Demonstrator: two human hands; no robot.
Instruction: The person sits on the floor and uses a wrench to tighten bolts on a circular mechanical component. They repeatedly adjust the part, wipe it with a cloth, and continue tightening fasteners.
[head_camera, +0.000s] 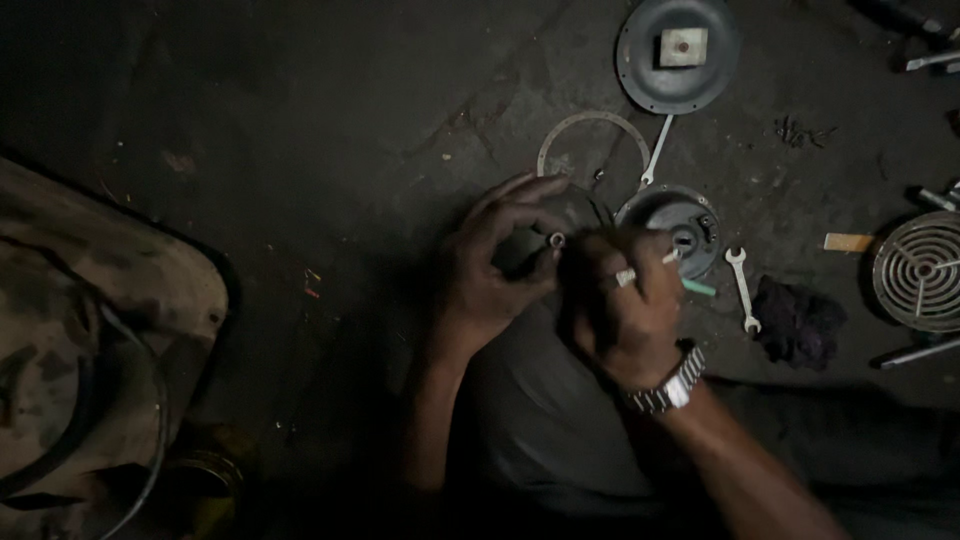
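Down on the dark, grimy floor (300, 150), the person's left hand (490, 265) curls around a small metal sleeve-like fitting (556, 240), pinching it between thumb and fingertips above the lap. The right hand (620, 310), wearing a ring and a metal wristwatch (668, 388), closes on the fitting's other side; what it grips I cannot tell. Just beyond lie a round housing (672, 225), a thin gasket ring (590, 140), two spanners (742, 290), a dark diaphragm disc (678, 55) and a black rag (795, 322).
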